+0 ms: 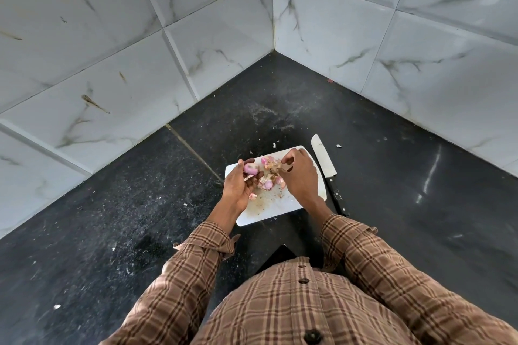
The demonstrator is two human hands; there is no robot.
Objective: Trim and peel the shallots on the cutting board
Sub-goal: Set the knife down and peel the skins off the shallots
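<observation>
Head view | plaid sleeves at 6 o'clock | white board [269,209] on dark counter [112,204] | left hand [241,185] curled round a peeled shallot [250,168] over board's 9 o'clock edge | right hand [298,173] pinching skin from peel pile [273,166] at 12 | more shallots [268,184] mid-board | knife [326,168] lying at 3, beside board

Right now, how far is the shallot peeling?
Done: peeled shallots and loose skins lie on the cutting board. In hand: the left hand holds a pink shallot; the right hand pinches skin. How many remain is unclear. The knife lies beside the board.
</observation>
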